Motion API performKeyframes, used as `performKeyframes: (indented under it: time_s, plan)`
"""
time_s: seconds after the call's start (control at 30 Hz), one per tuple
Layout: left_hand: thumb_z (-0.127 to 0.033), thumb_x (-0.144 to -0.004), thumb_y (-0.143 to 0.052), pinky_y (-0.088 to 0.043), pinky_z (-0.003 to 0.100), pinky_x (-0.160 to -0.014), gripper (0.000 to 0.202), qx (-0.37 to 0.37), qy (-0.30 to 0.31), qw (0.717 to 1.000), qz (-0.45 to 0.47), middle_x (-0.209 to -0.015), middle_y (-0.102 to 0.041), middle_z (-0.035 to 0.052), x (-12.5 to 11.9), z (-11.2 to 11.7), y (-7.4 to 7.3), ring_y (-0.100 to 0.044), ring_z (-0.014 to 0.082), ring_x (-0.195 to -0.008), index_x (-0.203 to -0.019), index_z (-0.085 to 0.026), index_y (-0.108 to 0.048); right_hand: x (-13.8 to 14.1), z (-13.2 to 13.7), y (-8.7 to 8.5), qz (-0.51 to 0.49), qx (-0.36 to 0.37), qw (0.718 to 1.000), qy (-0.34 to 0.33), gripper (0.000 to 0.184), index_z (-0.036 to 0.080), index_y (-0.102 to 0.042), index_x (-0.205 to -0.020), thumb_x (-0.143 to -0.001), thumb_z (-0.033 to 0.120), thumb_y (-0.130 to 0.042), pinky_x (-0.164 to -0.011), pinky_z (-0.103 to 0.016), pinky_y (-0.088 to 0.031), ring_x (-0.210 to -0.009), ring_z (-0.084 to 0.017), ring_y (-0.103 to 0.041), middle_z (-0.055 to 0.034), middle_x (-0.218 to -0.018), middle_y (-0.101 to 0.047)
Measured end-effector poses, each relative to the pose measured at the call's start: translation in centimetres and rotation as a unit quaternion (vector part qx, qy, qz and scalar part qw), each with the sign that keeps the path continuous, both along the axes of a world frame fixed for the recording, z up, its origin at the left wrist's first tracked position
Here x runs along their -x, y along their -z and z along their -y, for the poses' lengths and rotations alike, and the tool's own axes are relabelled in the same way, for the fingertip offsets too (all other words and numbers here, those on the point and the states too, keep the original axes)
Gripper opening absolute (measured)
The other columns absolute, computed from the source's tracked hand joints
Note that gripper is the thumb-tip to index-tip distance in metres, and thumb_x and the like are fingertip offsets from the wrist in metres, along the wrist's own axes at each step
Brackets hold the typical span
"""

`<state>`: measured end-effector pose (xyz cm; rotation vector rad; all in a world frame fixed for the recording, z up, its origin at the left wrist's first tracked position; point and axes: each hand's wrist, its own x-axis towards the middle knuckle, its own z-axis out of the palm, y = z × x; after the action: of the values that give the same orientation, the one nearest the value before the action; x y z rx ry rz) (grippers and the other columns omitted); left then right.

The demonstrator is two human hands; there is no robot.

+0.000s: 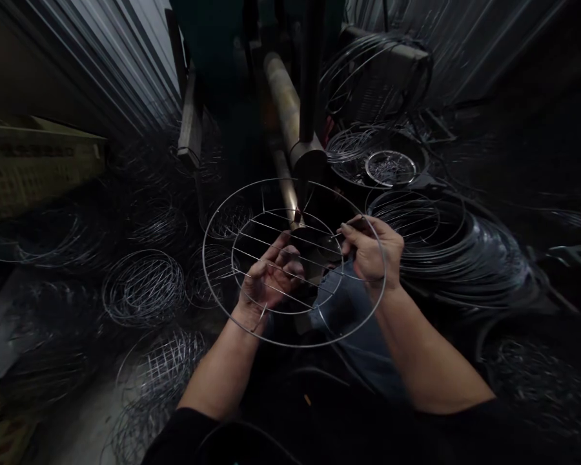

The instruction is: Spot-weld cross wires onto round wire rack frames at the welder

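Observation:
A round wire rack (290,346), with an outer ring, a smaller inner ring and parallel bars, is tilted in front of me. My left hand (274,274) is under its left side, fingers curled around the inner ring and bars, with the index finger reaching up. At the right, inside the outer ring, my right hand (378,248) pinches a short thin wire (337,235) near the inner ring. Just beyond the bars is the tip of a brass-coloured machine rod (290,197); whether the rack touches it I cannot tell.
Above the rod, a thick metal cylinder (285,97) juts toward me. Piled wire rings (469,252) stand at the right, behind them a bowl of small metal pieces (391,168). Stacked wire racks (144,287) lie on the left. A yellow crate (39,165) sits farther left.

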<state>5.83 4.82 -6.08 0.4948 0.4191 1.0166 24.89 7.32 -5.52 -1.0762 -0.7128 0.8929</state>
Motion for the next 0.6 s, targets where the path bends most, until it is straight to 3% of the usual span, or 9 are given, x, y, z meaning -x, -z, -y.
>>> performKeyframes:
  time_s: [0.1,0.2,0.47,0.6]
  plan:
    - [-0.031,-0.06,-0.079,-0.053,0.03,-0.068,0.069,-0.016,0.006,0.999,-0.034,-0.096,-0.062,0.0037,-0.8,-0.1,-0.3,-0.063,0.0149,-0.071,-0.125,-0.019,-0.058,-0.3,0.0,0.1,0.023,0.004,1.0,-0.008,0.017,0.018,-0.065,-0.071,-0.061,0.023,-0.078,-0.036,-0.021,-0.034,-0.036,-0.008,-0.048,0.0045,-0.055,-0.06]
    - [-0.019,-0.06,-0.077,-0.049,0.024,-0.063,0.058,-0.016,-0.024,0.997,-0.077,-0.087,-0.06,0.0006,-1.5,-0.1,-0.7,-0.061,0.0105,-0.064,-0.116,-0.02,-0.062,0.1,0.1,0.2,0.031,-0.007,1.0,0.001,0.015,0.019,-0.067,-0.076,-0.066,0.026,-0.076,-0.037,-0.021,-0.035,-0.038,-0.007,-0.048,0.0033,-0.062,-0.064]
    - [-0.009,-0.061,-0.076,-0.05,0.022,-0.066,0.06,-0.01,-0.137,0.987,-0.088,-0.088,-0.06,-0.0018,-1.7,1.0,-0.4,-0.062,0.0086,-0.068,-0.117,-0.025,-0.062,1.3,-3.5,-0.8,0.098,0.007,0.994,-0.056,0.021,0.017,-0.068,-0.071,-0.06,0.033,-0.079,-0.039,-0.023,-0.033,-0.037,-0.008,-0.043,0.0064,-0.043,-0.05]
    - [-0.006,-0.063,-0.075,-0.05,0.021,-0.064,0.059,-0.013,-0.17,0.981,-0.089,-0.088,-0.06,-0.0021,-1.4,0.6,-0.5,-0.06,0.0071,-0.065,-0.117,-0.024,-0.062,2.0,-5.1,-1.0,0.089,-0.003,0.994,-0.071,0.016,0.018,-0.067,-0.069,-0.059,0.027,-0.076,-0.036,-0.022,-0.03,-0.036,-0.007,-0.041,0.0072,-0.042,-0.049]
